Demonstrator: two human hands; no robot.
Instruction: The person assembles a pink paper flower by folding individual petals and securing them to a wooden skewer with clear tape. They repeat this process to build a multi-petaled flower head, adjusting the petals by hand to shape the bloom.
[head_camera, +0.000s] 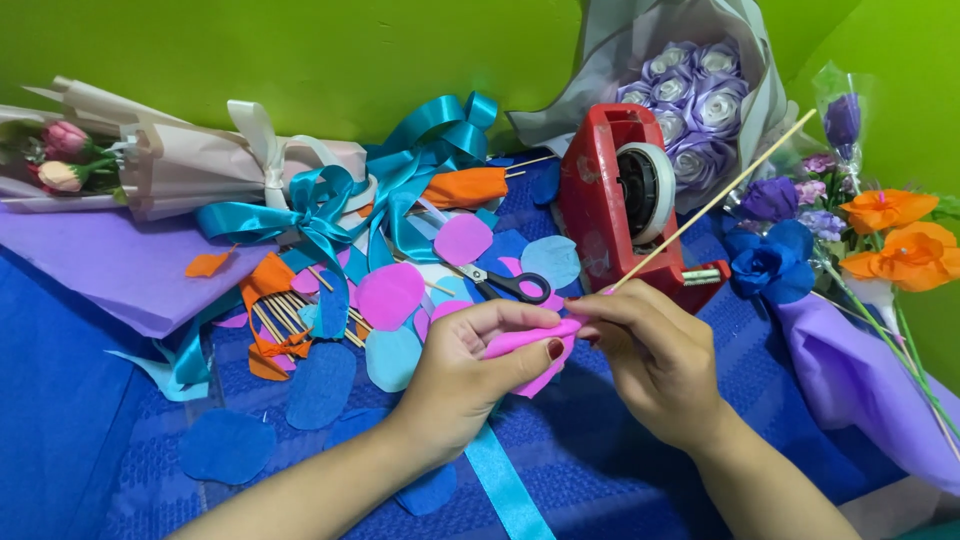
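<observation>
My left hand pinches a pink paper petal between thumb and fingers. My right hand grips the low end of a thin wooden stick, which slants up to the right past a red tape dispenser. The petal's edge meets the stick's base where both hands touch. Black-handled scissors lie just beyond the left hand among loose pink, purple and blue paper circles.
Teal ribbon curls at the back centre, and a strip of it runs under my wrists. A wrapped bouquet lies at left, a purple rose bouquet behind the dispenser. Blue and orange paper flowers sit at right. Spare sticks lie left.
</observation>
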